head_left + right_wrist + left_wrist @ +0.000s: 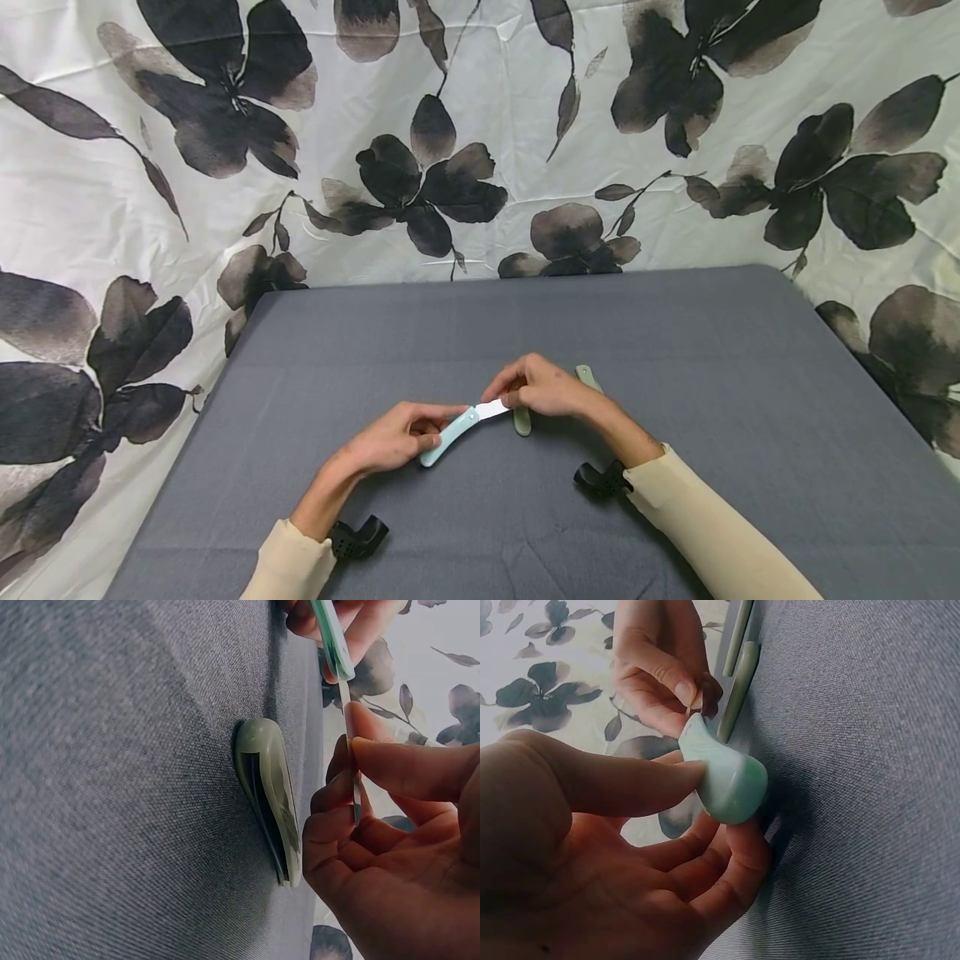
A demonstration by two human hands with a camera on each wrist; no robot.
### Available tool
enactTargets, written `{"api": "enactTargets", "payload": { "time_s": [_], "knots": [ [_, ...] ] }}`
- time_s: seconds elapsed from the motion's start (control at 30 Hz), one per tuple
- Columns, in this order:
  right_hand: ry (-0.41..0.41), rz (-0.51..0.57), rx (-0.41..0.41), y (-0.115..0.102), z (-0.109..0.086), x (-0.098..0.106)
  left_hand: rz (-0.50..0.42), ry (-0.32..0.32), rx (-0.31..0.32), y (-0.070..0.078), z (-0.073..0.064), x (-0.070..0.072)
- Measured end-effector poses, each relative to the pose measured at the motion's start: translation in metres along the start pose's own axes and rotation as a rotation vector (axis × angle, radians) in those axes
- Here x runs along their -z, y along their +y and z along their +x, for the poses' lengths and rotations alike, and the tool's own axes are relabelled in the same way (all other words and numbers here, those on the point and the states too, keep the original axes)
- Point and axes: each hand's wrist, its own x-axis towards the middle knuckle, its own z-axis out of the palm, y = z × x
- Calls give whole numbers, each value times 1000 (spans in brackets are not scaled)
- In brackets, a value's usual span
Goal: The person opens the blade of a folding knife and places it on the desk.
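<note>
A folding knife with a pale blue handle (452, 435) is held above the cloth, its blade (491, 409) swung out from the handle. My left hand (393, 437) pinches the handle between thumb and fingers. At the other end, my right hand (547, 387) grips the blade between thumb and fingertips. In the right wrist view the blade runs down between the fingers, and its tip shows below the thumb. A second folding knife (260, 739), pale green, lies on the cloth beneath my right hand, which partly covers it in the head view.
A grey cloth (390, 342) covers the table. Beyond its far edge and along both sides hangs a white fabric (510, 108) with dark flowers. Black wrist cameras sit on the left forearm (360, 537) and the right forearm (600, 481).
</note>
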Motion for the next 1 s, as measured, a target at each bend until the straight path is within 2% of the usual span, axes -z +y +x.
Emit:
{"api": "enactTargets", "payload": {
  "time_s": [0.27, 0.63, 0.83, 1.0],
  "knots": [
    [-11, 1, -6, -1, 0, 1, 37, -15, 4, 3, 0, 1],
    [-42, -14, -13, -5, 1, 3, 38, -64, -2, 6, 0, 3],
    [-62, -2, -22, -2, 4, 2, 45, -69, 29, 7, 0, 4],
    [-32, -4, 4, 1, 5, 4, 66, -48, 7, 5, 2, 4]
  ]
}}
